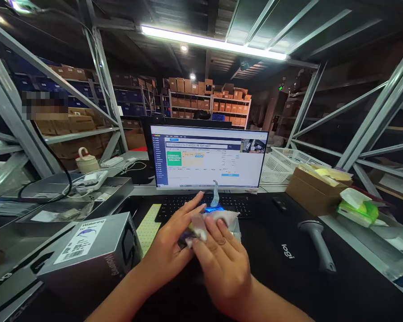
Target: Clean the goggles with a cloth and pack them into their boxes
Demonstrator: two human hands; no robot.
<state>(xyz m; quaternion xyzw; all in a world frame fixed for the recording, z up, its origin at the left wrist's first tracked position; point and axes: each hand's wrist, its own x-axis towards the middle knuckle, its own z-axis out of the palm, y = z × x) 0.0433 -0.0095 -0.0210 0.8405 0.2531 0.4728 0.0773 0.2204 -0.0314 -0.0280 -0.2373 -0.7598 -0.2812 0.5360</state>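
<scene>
Above the keyboard, both hands are closed around a small bundle of crumpled white wrapping (pixel 199 226), which looks like tissue or soft film. A bright blue thing (pixel 214 209) shows at its far side. Behind it stands a curved, pale blue, tail-like piece (pixel 216 196); whether the two are joined is unclear. My left hand (pixel 174 239) supports the bundle from the left, its fingers stretched along it. My right hand (pixel 225 264) presses on it from the right with bent fingers. Under the right fingers, a pale box edge (pixel 237 230) partly shows. The bundle's contents are mostly hidden.
A black keyboard (pixel 164 208) lies before the lit monitor (pixel 208 174). Grey printed boxes (pixel 97 243) stand left, beside a yellow sheet (pixel 148 228). A barcode scanner (pixel 317 243), a mouse (pixel 280 204) and a cardboard box (pixel 309 190) are right.
</scene>
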